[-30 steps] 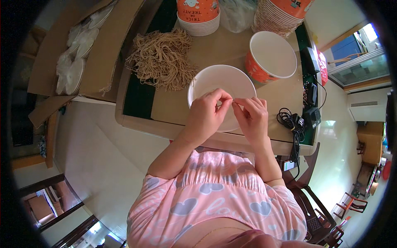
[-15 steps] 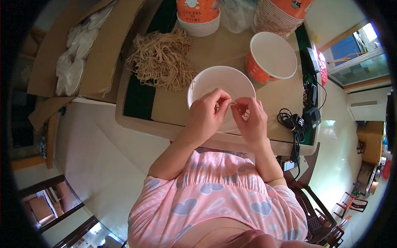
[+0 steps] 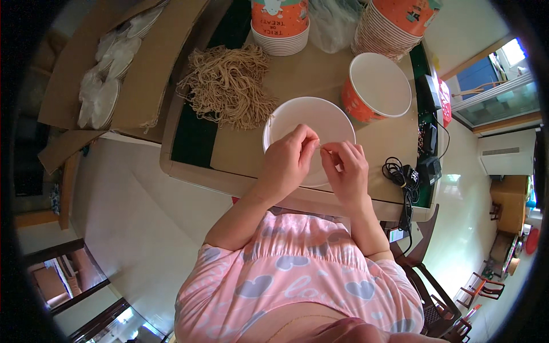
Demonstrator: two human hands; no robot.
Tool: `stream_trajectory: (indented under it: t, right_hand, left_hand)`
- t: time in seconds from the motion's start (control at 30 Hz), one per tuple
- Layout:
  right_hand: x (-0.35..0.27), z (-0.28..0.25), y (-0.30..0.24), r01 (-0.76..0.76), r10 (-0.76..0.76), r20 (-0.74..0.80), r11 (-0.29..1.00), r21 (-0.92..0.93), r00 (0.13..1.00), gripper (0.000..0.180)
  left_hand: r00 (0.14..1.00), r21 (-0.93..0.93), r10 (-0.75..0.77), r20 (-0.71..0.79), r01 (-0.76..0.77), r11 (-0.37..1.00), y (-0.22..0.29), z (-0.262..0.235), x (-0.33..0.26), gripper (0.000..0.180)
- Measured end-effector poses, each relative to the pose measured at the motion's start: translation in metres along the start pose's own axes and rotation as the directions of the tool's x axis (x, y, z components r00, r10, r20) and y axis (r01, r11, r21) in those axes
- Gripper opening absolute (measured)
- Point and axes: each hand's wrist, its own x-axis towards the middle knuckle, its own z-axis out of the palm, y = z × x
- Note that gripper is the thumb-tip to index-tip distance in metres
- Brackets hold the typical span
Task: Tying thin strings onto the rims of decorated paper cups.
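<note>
My left hand (image 3: 290,155) and my right hand (image 3: 347,170) meet over a white paper bucket (image 3: 277,127) near the table's front edge. Thumb and forefinger are pinched on each side, with a thin pale string (image 3: 319,147) between the fingertips, barely visible. A short strand shows at the bucket's left rim. Left of the bucket lies a loose heap of beige string (image 3: 226,86). An orange printed bucket (image 3: 374,91) with a white inside stands just beyond, to the right.
Stacked orange buckets (image 3: 280,28) and a second stack (image 3: 394,28) stand at the back, a clear plastic bag (image 3: 331,26) between them. Black cables (image 3: 405,176) lie at the table's right edge. At the left, a cardboard box (image 3: 151,68) holds wrapped white lids (image 3: 106,100).
My fingertips have drawn slightly apart, the right hand moving a little down and right. The whole view has shifted slightly, so the table things sit lower.
</note>
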Motion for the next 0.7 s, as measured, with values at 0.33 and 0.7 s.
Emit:
stream_trajectory:
  t: [0.33,0.7]
  right_hand:
    - [-0.001,0.003,0.002,0.032,-0.032,0.002,0.999,-0.024,0.999,0.008]
    - [0.001,0.0,-0.008,-0.085,0.085,-0.002,0.995,0.043,0.996,0.006]
  left_hand:
    - [0.994,0.171,0.097,-0.059,-0.086,0.982,-0.002,0.004,-0.001,0.011]
    - [0.973,0.228,0.19,-0.131,-0.157,0.961,-0.007,0.01,-0.001,0.011]
